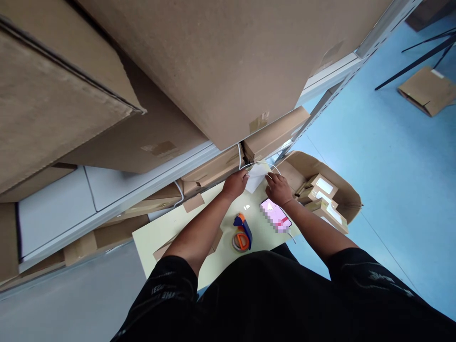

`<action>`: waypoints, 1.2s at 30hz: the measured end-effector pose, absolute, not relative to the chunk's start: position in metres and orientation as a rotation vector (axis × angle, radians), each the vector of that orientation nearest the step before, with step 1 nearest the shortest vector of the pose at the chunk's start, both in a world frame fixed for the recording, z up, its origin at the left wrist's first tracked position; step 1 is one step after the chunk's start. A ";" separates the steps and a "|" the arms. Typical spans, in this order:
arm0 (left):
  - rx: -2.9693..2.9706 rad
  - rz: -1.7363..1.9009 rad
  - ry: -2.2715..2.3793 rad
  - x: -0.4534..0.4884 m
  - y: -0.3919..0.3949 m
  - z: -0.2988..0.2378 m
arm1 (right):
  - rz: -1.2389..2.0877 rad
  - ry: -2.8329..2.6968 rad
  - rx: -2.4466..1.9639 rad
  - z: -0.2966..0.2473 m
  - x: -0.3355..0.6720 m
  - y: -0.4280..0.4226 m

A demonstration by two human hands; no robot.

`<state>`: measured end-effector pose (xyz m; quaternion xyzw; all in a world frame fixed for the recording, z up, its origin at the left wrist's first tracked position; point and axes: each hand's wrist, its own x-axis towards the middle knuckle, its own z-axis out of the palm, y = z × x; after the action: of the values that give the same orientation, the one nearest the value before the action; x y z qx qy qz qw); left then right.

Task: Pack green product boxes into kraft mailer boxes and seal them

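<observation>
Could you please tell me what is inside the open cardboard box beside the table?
Several small cartons show inside the open box; whatever lies beneath them is covered and cannot be seen.

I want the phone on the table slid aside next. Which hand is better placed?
Probably the right hand: it is close to the phone, while the left hand is farther off. Both hands are at the white sheet, so the right may need to leave it first.

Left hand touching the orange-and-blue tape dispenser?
Apart. The head view shows bare tabletop between the left hand and the tape dispenser.
</observation>
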<state>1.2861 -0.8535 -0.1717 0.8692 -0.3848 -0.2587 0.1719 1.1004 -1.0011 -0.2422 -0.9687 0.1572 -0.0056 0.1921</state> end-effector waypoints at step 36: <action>2.610 -0.618 -0.841 1.302 -0.843 -0.170 | 0.068 0.460 -2.671 -0.242 1.121 -1.001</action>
<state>1.3019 -0.8427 -0.1695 0.9159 -0.2951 -0.2167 0.1645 1.1209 -1.0008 -0.2418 -0.9625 0.1657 0.0243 0.2134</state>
